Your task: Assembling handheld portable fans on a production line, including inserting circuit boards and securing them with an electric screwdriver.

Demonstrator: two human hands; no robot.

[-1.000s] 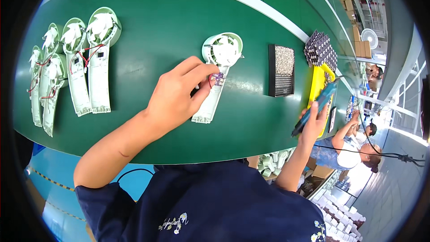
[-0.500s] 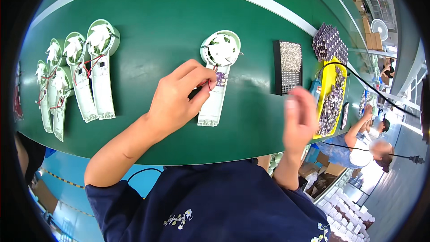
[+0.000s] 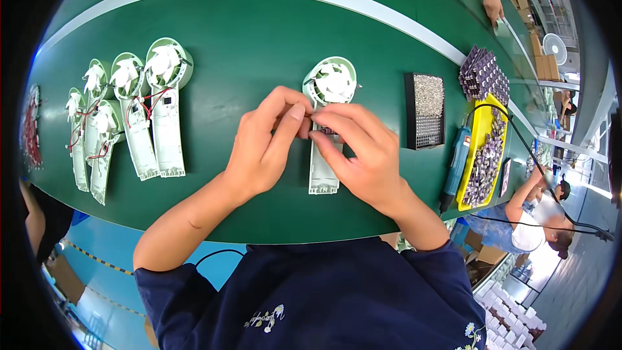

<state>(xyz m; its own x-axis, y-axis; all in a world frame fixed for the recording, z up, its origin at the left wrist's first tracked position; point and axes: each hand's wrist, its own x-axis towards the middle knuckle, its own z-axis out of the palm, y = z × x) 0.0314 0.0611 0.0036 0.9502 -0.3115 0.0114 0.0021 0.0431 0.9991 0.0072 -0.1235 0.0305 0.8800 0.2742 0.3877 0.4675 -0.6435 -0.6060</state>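
Note:
A pale green handheld fan [image 3: 330, 81] with white blades lies in the middle, its handle [image 3: 324, 180] pointing toward me. Over the upper handle my left hand [image 3: 262, 146] is closed, thumb and fingers pinched; a red wire showed at these fingertips a moment before. From the other side my right hand [image 3: 368, 155] meets it, its thumb and fingers pinched at nearly the same spot; whatever is between them is hidden. Part of a small purple circuit board [image 3: 328, 131] peeks out beneath my right fingers.
Several fan halves [image 3: 170, 136] with red wires lie at left. On the right are a black tray [image 3: 411, 113] of small metal pieces, a teal corded tool [image 3: 459, 155], a yellow bin [image 3: 465, 202] of small boards and stacked board panels [image 3: 483, 72]. Another person's hand [image 3: 492, 5] reaches in at the back.
My right hand has moved left from beside the black tray to the fan, meeting my left hand. The left stays pinched over the handle. Another person's hand has appeared at the back.

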